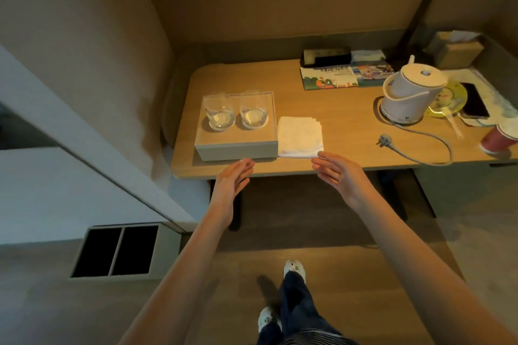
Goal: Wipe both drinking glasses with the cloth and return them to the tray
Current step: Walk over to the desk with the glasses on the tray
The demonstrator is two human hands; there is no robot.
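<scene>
Two clear stemless drinking glasses stand upright side by side on a grey box-like tray (236, 145) at the left of a wooden table: the left glass (219, 110) and the right glass (254, 109). A folded white cloth (300, 136) lies flat on the table, touching the tray's right side. My left hand (234, 176) hovers open at the table's front edge, just below the tray. My right hand (337, 169) is open too, its fingertips near the cloth's front right corner. Neither hand holds anything.
A white electric kettle (412, 95) stands at the right with its cord and plug (384, 139) trailing over the table. Behind it are a yellow plate (448, 101), a dark phone (475, 101), a red paper cup (497, 138) and colourful leaflets (330, 78). Walls close in at left and behind.
</scene>
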